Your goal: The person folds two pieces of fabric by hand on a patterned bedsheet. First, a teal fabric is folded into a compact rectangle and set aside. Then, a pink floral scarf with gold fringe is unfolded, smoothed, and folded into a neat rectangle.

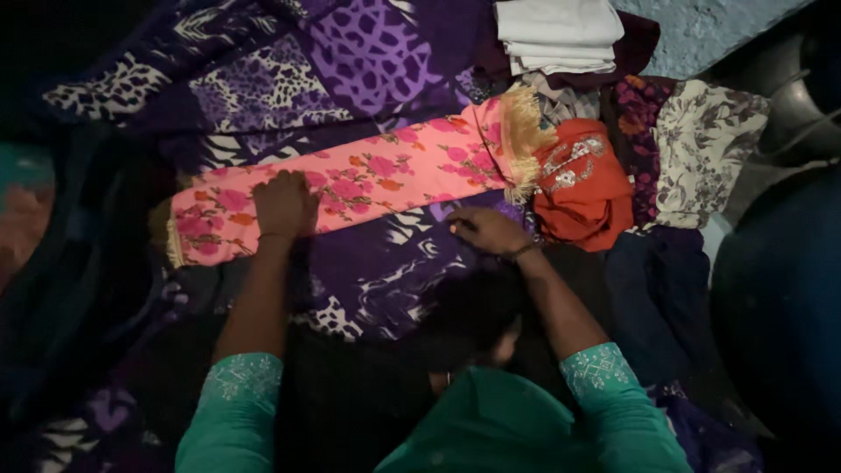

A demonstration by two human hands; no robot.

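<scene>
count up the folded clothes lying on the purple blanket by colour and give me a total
Pink flowered cloth, under the left hand: 1
Orange garment: 1
White pile: 1
Cream flowered piece: 1
Dark flowered piece: 1
Total: 5
The right hand rests on the purple blanket.

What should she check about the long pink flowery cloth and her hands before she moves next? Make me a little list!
1. Left hand flat on the long pink floral cloth with yellow fringe: ok.
2. Right hand on that cloth: not ok; it rests on the purple animal-print spread just below.
3. Pink cloth lying smooth and straight: ok.
4. Fringed end clear of the folded orange embroidered garment: not ok, they touch.
5. Folded white stack out of the way: ok.
6. Underside of the cloth tidy: cannot tell.
</scene>
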